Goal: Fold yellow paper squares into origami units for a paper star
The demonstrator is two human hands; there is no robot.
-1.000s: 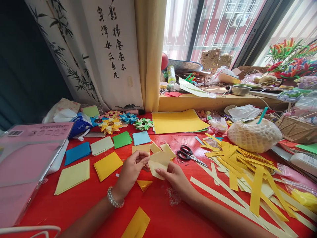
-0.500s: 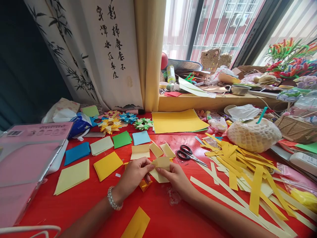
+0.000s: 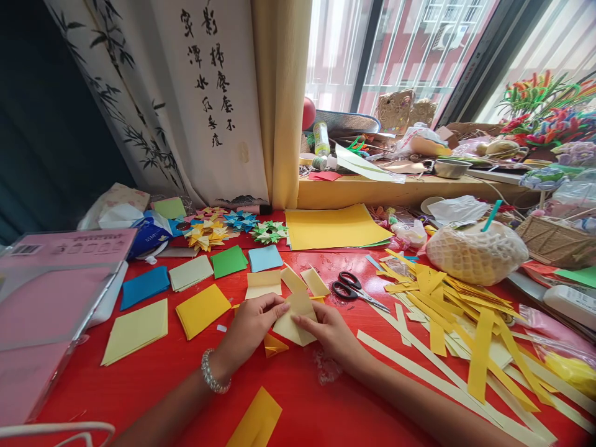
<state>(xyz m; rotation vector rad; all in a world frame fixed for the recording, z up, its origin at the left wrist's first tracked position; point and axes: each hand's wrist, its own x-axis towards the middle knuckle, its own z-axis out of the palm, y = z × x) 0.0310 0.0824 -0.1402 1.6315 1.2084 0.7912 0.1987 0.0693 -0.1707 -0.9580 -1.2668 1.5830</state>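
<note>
Between my two hands is a pale yellow sheet of paper (image 3: 296, 323), creased and partly folded, above the red table. My left hand (image 3: 254, 323) pinches its left edge between thumb and fingers. On the right side, my right hand (image 3: 328, 329) grips it, thumb lying on the front face. Just below my left fingers lies a folded orange-yellow paper piece (image 3: 274, 345). Behind my hands are several creased cream papers (image 3: 264, 284). Black-handled scissors (image 3: 351, 288) lie to the right of my right hand. A yellow paper (image 3: 256, 419) rests nearer me.
Stacks of cut paper, such as a yellow stack (image 3: 203, 311), lie at left. Folded paper stars (image 3: 207, 234) and large yellow sheets (image 3: 335, 226) are at the back. Paper strips (image 3: 480, 357) cover the right side, near a net-wrapped coconut (image 3: 477, 251). A pink folder (image 3: 60, 298) stands far left.
The pale paper has turned and tilted in my hands, its lower part now swung slightly left and showing more face. My left fingers have shifted up along its edge.
</note>
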